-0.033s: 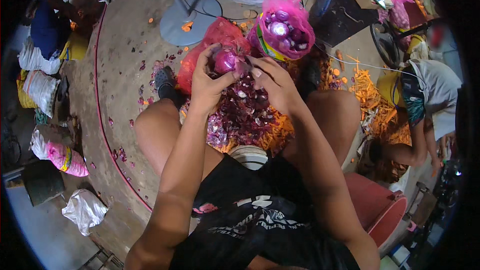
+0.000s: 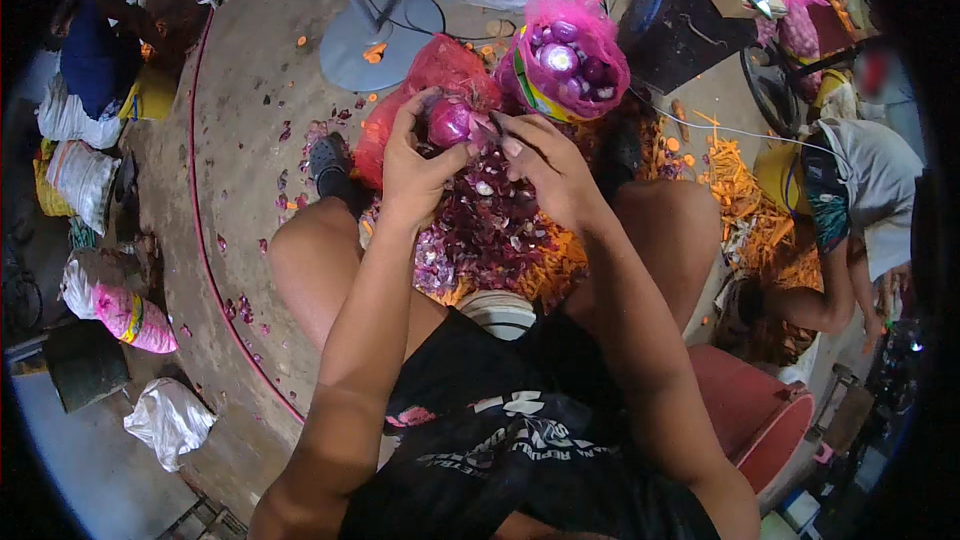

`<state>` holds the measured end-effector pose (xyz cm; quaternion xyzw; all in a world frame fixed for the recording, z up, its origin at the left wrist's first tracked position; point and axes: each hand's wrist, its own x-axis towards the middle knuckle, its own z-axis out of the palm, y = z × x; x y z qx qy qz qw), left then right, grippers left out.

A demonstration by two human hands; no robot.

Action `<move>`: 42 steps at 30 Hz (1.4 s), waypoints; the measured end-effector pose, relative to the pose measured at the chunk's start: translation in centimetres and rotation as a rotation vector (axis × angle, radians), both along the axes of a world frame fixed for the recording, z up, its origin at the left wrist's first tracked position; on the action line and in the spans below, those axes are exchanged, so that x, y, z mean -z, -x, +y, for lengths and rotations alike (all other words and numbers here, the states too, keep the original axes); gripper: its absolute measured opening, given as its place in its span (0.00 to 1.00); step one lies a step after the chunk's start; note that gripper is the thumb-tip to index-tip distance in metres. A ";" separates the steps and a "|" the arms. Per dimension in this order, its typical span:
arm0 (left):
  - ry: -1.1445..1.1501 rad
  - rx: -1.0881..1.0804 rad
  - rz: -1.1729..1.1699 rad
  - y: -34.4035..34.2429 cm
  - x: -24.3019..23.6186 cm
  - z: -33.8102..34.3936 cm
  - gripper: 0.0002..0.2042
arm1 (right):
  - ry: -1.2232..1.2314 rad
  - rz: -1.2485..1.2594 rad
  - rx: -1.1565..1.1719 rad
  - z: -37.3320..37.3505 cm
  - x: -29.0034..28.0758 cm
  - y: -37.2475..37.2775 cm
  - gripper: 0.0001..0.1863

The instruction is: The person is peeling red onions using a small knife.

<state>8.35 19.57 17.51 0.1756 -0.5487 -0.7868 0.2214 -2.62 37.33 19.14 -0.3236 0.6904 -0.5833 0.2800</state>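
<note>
My left hand point(image 2: 420, 175) is closed round a glossy red onion point(image 2: 450, 122). My right hand point(image 2: 545, 165) has its fingers curled at the onion's right side, where loose skin hangs; what they grip is too small to make out. Under both hands lies a heap of dark purple onion skins point(image 2: 478, 225) mixed with orange carrot scraps point(image 2: 555, 270), above a white container's rim point(image 2: 498, 302). Just beyond sit a red mesh bag point(image 2: 390, 130) and a pink mesh bag of shiny onions point(image 2: 565, 60).
A grey stand base point(image 2: 350, 60) and dark bin point(image 2: 680, 50) stand ahead. A pink hose point(image 2: 198, 220) runs along the left floor. A co-worker point(image 2: 850, 200) bends over carrot shreds at right; another person point(image 2: 95, 55) is upper left. A red bucket point(image 2: 760, 420) is beside me.
</note>
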 end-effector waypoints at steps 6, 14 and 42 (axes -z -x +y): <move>0.338 -0.105 -0.128 -0.1 -0.5 0.1 0.39 | 0.001 -0.086 0.054 -0.3 -0.5 -0.6 0.24; 0.209 -0.042 -0.091 -0.1 -0.9 0.9 0.40 | 0.003 0.037 0.101 -1.5 0.5 0.0 0.18; -0.081 0.033 0.038 -0.6 0.2 0.4 0.38 | 0.122 -0.258 0.029 -1.1 1.5 -0.4 0.26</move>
